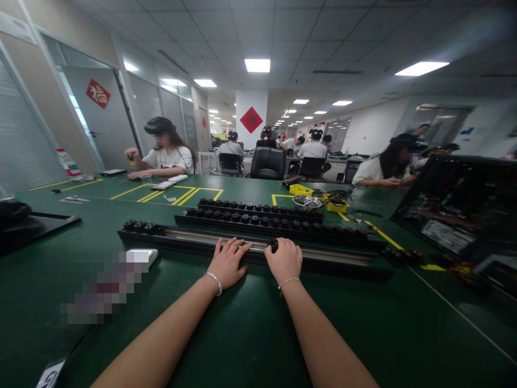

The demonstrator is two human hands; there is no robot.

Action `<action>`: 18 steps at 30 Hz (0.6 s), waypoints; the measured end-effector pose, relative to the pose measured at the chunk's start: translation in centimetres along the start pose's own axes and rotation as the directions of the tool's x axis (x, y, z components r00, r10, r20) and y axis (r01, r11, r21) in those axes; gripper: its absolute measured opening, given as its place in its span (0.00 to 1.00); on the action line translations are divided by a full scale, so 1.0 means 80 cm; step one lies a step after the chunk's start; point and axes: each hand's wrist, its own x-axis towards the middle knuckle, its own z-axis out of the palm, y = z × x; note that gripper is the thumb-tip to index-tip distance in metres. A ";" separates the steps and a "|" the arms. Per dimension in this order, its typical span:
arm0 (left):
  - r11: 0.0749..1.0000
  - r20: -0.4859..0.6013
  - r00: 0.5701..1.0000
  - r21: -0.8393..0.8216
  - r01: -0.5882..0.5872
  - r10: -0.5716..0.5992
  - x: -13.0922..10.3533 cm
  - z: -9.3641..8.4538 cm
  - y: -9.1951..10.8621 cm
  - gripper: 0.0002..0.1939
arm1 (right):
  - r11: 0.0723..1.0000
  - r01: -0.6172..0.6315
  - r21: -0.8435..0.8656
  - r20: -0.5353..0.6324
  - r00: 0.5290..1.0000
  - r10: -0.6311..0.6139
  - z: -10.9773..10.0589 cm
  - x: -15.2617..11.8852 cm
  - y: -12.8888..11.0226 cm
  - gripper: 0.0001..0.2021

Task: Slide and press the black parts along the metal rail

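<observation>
Two bare forearms (173, 328) reach forward over the green tabletop (250, 339) to a long black rail with a pale metal channel (339, 257), just beyond the fingers. Its long axis runs left to right, across the line of the arms, its right end slightly nearer the camera. The right hand (285, 261) is curled around a small, rounded black piece (273, 245), pinched on its left side, at the channel. The left hand (229, 263), a little to the left, is spread palm down with its fingertips at the rail; it seems to hold nothing. A short row of black knobs (139, 226) sits at the rail's left end, so the left hand is nearer to it. Behind lie two more black rails (250, 219) (both lined with knobs). Farther back, a round metal dish (307, 201) stands between a yellow plastic tray (301, 189) and a yellow plastic box (336, 204); their contents are too small to tell.
</observation>
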 end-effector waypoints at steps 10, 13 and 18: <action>1.000 -0.013 1.000 0.009 0.000 0.000 0.000 0.001 0.000 0.32 | 0.999 -0.033 0.006 0.001 0.999 0.033 -0.004 0.001 0.008 0.17; 1.000 -0.010 1.000 0.005 -0.003 0.003 0.000 0.000 0.000 0.31 | 0.999 -0.044 0.003 0.008 0.999 0.044 -0.007 0.001 0.010 0.17; 1.000 -0.004 1.000 0.007 -0.004 0.004 0.000 -0.001 0.000 0.32 | 0.998 -0.058 -0.013 0.002 0.998 0.058 -0.010 0.002 0.012 0.17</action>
